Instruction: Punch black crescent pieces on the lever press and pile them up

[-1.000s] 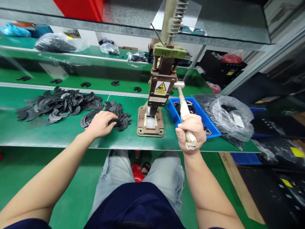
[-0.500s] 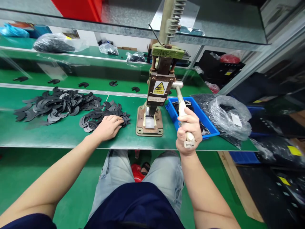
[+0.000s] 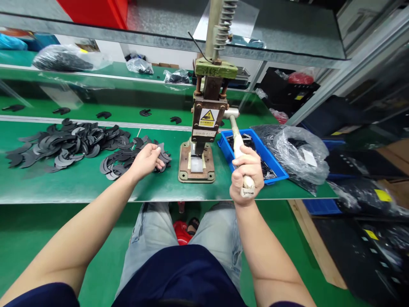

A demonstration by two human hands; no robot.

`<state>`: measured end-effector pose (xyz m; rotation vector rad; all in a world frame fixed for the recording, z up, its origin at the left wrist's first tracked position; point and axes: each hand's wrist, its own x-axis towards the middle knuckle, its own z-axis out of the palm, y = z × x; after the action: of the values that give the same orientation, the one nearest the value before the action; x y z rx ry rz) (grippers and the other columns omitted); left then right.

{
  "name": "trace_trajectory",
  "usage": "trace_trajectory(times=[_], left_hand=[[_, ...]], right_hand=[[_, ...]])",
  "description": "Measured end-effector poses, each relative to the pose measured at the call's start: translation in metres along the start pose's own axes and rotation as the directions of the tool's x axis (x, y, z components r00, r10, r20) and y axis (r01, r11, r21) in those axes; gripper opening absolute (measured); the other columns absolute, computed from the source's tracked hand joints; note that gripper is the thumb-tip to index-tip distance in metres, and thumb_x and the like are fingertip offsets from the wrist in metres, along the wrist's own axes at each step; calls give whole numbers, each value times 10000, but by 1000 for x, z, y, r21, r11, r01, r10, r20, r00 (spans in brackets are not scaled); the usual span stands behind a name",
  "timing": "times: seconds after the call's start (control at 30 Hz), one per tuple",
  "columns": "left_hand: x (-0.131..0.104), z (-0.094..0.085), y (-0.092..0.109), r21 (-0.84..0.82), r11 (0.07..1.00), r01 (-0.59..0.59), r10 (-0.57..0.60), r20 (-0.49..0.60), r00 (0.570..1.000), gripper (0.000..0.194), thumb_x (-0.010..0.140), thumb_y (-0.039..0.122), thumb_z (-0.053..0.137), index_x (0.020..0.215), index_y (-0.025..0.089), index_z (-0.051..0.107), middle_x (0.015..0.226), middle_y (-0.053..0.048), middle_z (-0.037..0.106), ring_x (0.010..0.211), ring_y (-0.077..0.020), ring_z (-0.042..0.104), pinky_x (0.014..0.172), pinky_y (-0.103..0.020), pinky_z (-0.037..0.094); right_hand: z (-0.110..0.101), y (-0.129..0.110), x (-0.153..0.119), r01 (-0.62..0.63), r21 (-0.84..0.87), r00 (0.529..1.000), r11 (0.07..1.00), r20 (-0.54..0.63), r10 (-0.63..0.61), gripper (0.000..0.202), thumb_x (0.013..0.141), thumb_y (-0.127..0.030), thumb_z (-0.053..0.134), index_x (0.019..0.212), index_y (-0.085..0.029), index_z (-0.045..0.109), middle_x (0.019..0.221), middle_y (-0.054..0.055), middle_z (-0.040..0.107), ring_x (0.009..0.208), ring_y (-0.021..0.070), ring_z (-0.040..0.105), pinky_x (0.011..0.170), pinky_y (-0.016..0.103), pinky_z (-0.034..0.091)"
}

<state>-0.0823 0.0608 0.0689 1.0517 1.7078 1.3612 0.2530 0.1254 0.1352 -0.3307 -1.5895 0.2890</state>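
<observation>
My left hand (image 3: 147, 161) is at the right end of the smaller pile of dark curved pieces (image 3: 119, 160), its thumb and fingers closed on one curved piece (image 3: 163, 154). With fingers wrapped round it, my right hand (image 3: 247, 177) grips the wrapped lever handle (image 3: 237, 136) of the hand press (image 3: 209, 117). Under the press ram, a pale block (image 3: 196, 164) sits on the brown base plate (image 3: 183, 168). A larger pile of dark curved pieces (image 3: 68, 145) lies farther left on the green table (image 3: 79, 185).
A blue tray (image 3: 277, 174) of small dark parts stands right of the press, beside a clear plastic bag (image 3: 303, 157). Single curved pieces (image 3: 104, 114) lie in a row behind. A metal shelf (image 3: 153, 42) crosses above.
My left hand has lifted slightly from the pile, and a curved piece now shows at its fingertips. The view has shifted a little; my right hand stays on the lever handle.
</observation>
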Motion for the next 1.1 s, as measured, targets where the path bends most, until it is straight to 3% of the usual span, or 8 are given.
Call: trace_trajectory(times=[0.1, 0.2, 0.3, 0.4, 0.57, 0.67, 0.83, 1.1], left_hand=[[-2, 10, 1, -118, 993, -2, 9, 56, 998, 484, 871, 566, 795, 1074, 205, 543, 678, -7, 734, 587, -178, 731, 613, -288, 600], [-6, 13, 4, -45, 994, -100, 102, 59, 993, 489, 803, 575, 850, 1032, 183, 668, 823, -47, 769, 711, -189, 762, 714, -323, 635], [-12, 16, 8, 121, 976, -182, 178, 49, 983, 445, 850, 610, 796, 1020, 203, 737, 731, -3, 696, 607, -159, 686, 587, -280, 572], [-18, 23, 12, 116, 982, -151, 136, 134, 982, 478, 952, 651, 672, 1145, 216, 723, 618, 34, 619, 516, -150, 630, 511, -265, 526], [-19, 35, 20, -6, 987, -163, 160, 233, 959, 627, 915, 678, 718, 1292, 177, 713, 929, -79, 790, 806, -216, 771, 725, -338, 630], [-11, 43, 20, 4, 986, -168, 163, 226, 960, 617, 964, 695, 631, 1258, 167, 757, 875, -81, 793, 804, -212, 750, 760, -340, 609], [7, 68, 11, -22, 995, -98, 99, 69, 993, 552, 807, 620, 843, 1103, 174, 708, 719, 8, 709, 562, -133, 623, 577, -260, 503], [30, 96, 11, -102, 990, 96, -78, 170, 982, 433, 776, 453, 929, 936, 170, 643, 712, -18, 730, 520, -123, 663, 522, -225, 513]], right_hand=[[-1, 0, -1, -3, -1, 1000, 1000, 2, 3, 195, 974, -417, 666, 853, -278, 602, 919, 27, 684, 1249, 318, 688, 1115, 667, 544], [-2, 0, -1, -7, 9, 1000, 1000, 6, 7, 168, 974, -399, 666, 873, -277, 611, 929, 29, 685, 1247, 316, 685, 1105, 654, 547], [-2, -1, -2, -13, 1, 1000, 1000, 14, 13, 169, 979, -402, 654, 876, -276, 605, 931, 31, 677, 1252, 315, 685, 1089, 636, 560], [-1, -2, -2, -17, -10, 1000, 1000, 11, 17, 178, 982, -407, 645, 869, -280, 593, 930, 29, 673, 1262, 315, 683, 1099, 645, 555], [-1, -2, -3, -19, 11, 1000, 1000, 5, 19, 183, 982, -397, 654, 863, -274, 590, 930, 24, 673, 1259, 312, 680, 1119, 643, 538], [-2, -2, -3, -22, 3, 1000, 1000, 18, 22, 170, 984, -396, 647, 873, -279, 593, 944, 25, 676, 1266, 309, 676, 1118, 636, 540], [-3, -2, -4, -22, 6, 999, 1000, 24, 22, 150, 983, -381, 640, 880, -278, 605, 951, 29, 682, 1263, 306, 676, 1128, 642, 536], [-3, 0, -4, -13, 16, 1000, 1000, 14, 12, 154, 986, -397, 645, 884, -285, 615, 926, 30, 680, 1259, 308, 682, 1123, 644, 555]])
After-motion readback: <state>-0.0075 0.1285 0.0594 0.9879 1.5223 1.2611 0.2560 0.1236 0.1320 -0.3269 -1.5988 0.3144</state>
